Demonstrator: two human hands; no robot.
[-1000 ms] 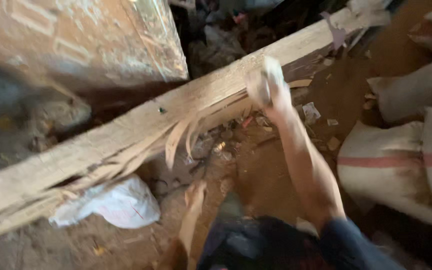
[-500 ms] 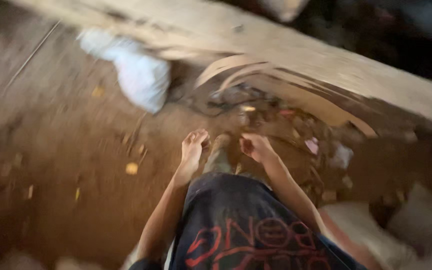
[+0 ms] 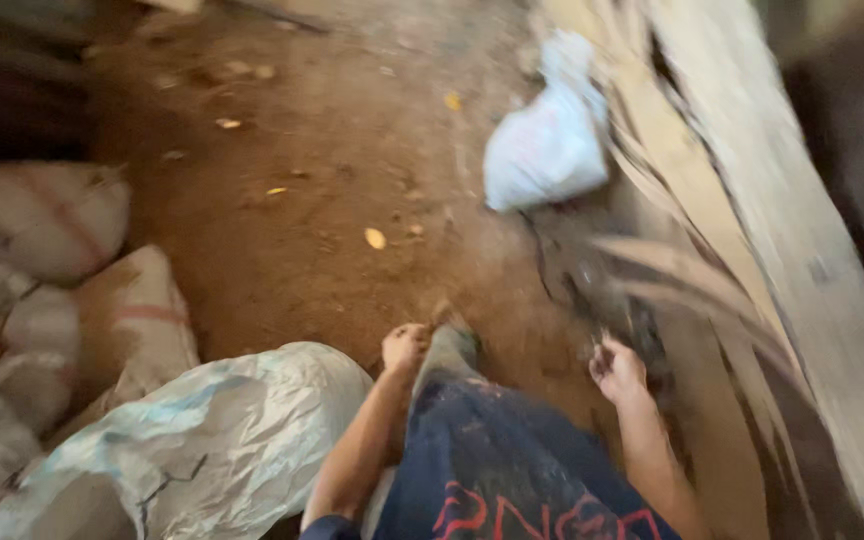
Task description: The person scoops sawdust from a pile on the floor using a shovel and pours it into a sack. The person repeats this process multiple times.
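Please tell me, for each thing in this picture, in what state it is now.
left hand: loosely closed, holds nothing
right hand: curled, empty as far as the blur shows
white bag: tied shut, lying on the dirt floor beside the plank
plank: lying flat, with thin wood strips peeling along its side
sacks: full, piled
plastic sack: crumpled, lying on its side

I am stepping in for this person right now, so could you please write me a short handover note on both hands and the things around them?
Left hand: loosely curled, empty as far as the blur shows, just above a crumpled plastic sack.
Right hand: curled, beside the curled wood strips under the long plank; whether it holds anything cannot be told.
A white bag lies on the dirt floor by the plank. Filled sacks are stacked at the left.
Done and left: neither can be judged from this view.
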